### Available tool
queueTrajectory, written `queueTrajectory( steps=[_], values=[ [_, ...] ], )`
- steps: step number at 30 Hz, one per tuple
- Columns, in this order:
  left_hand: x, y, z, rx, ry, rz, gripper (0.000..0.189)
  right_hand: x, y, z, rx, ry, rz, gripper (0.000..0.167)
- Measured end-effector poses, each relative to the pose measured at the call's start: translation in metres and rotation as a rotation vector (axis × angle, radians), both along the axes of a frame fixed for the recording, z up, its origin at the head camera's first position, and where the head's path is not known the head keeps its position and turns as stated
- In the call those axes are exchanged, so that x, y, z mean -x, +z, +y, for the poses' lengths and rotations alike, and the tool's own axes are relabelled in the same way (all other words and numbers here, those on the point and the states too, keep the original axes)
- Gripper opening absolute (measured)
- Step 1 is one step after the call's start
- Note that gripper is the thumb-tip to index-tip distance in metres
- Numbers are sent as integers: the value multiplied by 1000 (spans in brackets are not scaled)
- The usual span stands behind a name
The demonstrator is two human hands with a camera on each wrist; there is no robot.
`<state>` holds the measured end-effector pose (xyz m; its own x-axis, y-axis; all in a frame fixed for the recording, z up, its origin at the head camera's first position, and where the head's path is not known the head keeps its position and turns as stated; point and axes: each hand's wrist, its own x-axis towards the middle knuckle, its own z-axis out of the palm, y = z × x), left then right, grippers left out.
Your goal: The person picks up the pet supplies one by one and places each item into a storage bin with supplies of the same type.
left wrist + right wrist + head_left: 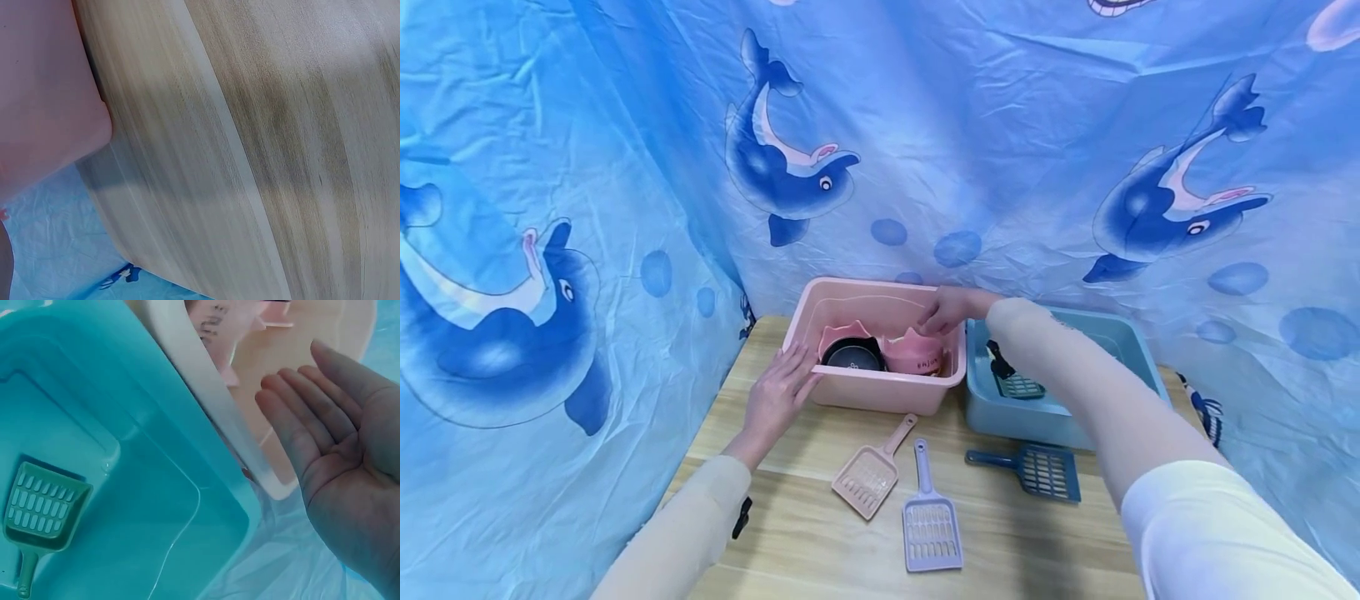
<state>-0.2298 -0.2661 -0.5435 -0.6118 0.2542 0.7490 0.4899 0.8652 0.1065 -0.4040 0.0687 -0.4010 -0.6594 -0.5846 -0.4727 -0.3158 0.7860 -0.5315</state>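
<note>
Right hand (946, 310): fingers loosely bent, well short of closed, nothing held, near the pink cat-ear bowl (913, 354) at 4 o'clock inside the pink litter box (872, 398). Left hand (778, 387): fingers fairly straight on box rim, 8 o'clock. Black bowl (853, 356) at 7. Probably mid bowl-handling; next likely needs a pinch on the pink one, left steadying

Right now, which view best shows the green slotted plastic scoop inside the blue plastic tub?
The right wrist view: the green scoop appears largest, slots and handle visible. The head view shows it smaller, partly hidden; the left wrist view lacks it.
</note>
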Motion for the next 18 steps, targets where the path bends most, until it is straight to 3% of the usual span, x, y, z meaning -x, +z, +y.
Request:
queueTrajectory(
  steps=[10,15,18],
  values=[
    [-1,0,3,7,-2,-36,47,-17,31,45,114,51,-52,42],
    [-1,0,1,6,2,-54,49,-33,47,76,100,96,-26,47],
    [0,2,1,1,6,-57,49,-46,55,100,76,116,47,48]
  ],
)
